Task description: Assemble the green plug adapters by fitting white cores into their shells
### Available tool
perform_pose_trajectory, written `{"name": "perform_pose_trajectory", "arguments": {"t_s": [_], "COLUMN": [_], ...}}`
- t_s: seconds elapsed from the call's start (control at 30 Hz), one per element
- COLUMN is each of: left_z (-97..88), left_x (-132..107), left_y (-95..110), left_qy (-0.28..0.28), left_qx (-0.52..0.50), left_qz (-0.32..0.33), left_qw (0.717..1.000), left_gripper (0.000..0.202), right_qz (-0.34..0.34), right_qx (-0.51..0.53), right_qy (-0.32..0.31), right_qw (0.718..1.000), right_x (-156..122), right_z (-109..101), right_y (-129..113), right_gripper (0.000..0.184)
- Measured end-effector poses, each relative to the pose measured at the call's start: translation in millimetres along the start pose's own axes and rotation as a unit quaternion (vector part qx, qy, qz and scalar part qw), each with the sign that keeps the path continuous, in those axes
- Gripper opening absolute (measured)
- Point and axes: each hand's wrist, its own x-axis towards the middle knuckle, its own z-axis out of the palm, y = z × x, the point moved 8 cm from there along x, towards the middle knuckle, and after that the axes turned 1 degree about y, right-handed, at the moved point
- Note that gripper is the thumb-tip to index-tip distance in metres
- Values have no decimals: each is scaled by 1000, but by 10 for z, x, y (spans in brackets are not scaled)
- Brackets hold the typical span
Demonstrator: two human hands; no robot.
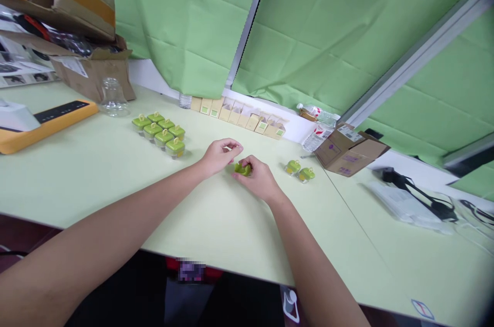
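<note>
Centrally, over a pale table [231, 224], a person's two bare hands work close together, forearms reaching in from the lower left and the lower right. The right hand [258, 178] has its thumb and fingers closed around a small, bright green piece [243, 169], which lies in front of the person, just to the right of the left hand [221, 157]. The left hand's fingers are curled, with thumb and forefinger brought near each other; at this size, I cannot tell whether anything is pinched between them.

To the left is a close cluster of small clear containers [163, 137] with green lids, each lid topped by a pale yellow loop. To the right of the hands, a pair of matching containers [306, 175] stands side by side, near an open cardboard box [349, 149].

Along the back edge runs a row of small tan cartons [243, 117], some with green labels, below hanging green cloth [304, 28]. A clear jar [111, 96] stands at the far left, beside an orange-edged device [54, 128] and stacked brown boxes [92, 74]. At the far right lie a clear plastic bag [401, 206] and black cables [440, 209].
</note>
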Motion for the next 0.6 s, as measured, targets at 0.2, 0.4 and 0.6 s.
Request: {"name": "perform_pose_trajectory", "arguments": {"t_s": [0.2, 0.4, 0.6], "left_z": [3, -19, -63], "left_x": [15, 31, 48], "left_y": [-38, -34, -45], "left_qy": [-18, -11, 6], "left_qx": [39, 31, 41], "left_qz": [18, 18, 16], "left_qw": [999, 999, 999], "left_gripper": [36, 38, 37], "right_qz": [-29, -44, -56], "right_qx": [-5, 26, 114], "right_qy": [-30, 12, 150], "right_qw": [999, 999, 981], "right_x": [-48, -7, -444], "right_z": [77, -136, -499], "right_y": [-58, -157, -691], "right_gripper": [28, 20, 27]}}
